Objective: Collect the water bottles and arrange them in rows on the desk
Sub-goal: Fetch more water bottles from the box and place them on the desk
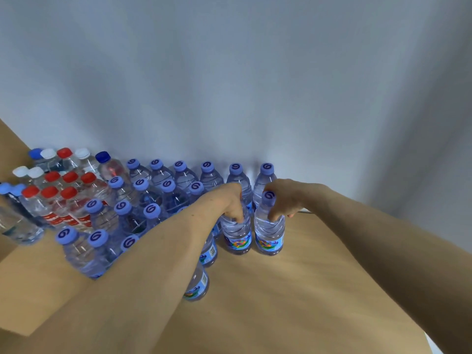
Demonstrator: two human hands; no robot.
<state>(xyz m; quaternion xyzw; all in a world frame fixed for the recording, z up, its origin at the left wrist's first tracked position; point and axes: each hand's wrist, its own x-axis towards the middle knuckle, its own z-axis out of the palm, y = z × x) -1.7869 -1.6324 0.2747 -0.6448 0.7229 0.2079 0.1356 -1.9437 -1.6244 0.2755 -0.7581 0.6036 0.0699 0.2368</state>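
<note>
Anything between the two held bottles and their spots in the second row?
Nothing visible. The left hand grips the left bottle, the right hand the right bottle; both seem to stand on the desk, before the back row.

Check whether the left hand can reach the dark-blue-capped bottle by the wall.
Probably not directly: the left hand grips a bottle, and rows of purple-capped bottles stand before the dark-blue-capped bottle.

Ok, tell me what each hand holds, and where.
Left hand grips one upright bottle around its shoulder; right hand grips the neighbouring bottle around its shoulder, below the cap.
</note>
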